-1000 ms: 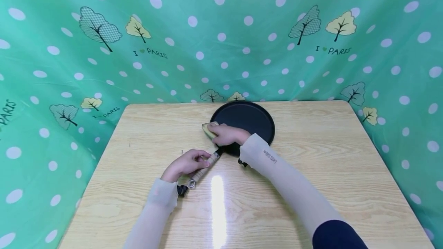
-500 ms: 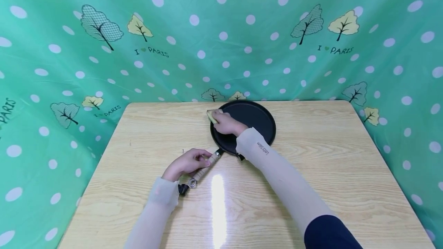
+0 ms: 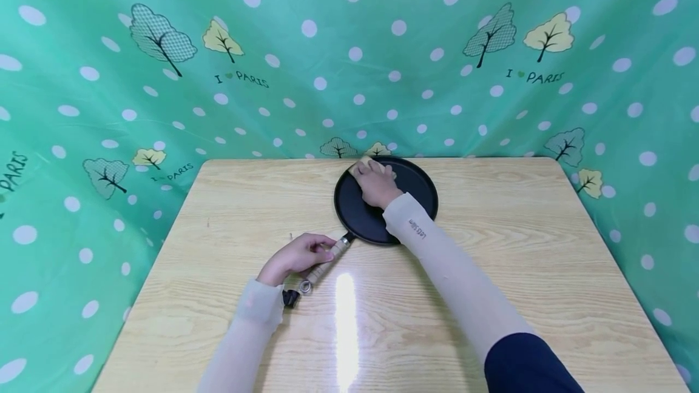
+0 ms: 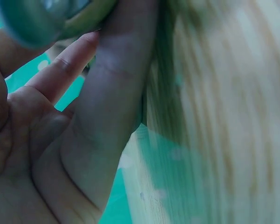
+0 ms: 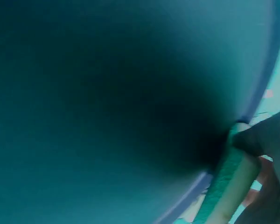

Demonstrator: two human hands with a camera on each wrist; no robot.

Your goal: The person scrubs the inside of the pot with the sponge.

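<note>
A round black frying pan (image 3: 360, 220) lies near the table's back edge, its wrapped handle (image 3: 320, 270) angled toward the front left. My left hand (image 3: 299, 253) holds that handle between thumb and fingers. Over the pan's far left rim, my right hand (image 3: 378, 187) grips a sponge (image 5: 231, 179), mostly covered by the hand in the head view. The right wrist view shows the sponge's green scouring layer and paler yellowish body against the pan's rim. In the left wrist view the handle end blurs at the top left above the fingers.
The pan stands on a light wooden table (image 3: 491, 259), with a bright light reflection in front of it. Close behind the table's back edge hangs a green dotted curtain (image 3: 349, 102), which also runs along both sides.
My right hand has moved the sponge from the pan's near left edge, up along the left rim, to the far rim. The left hand stays on the handle.
</note>
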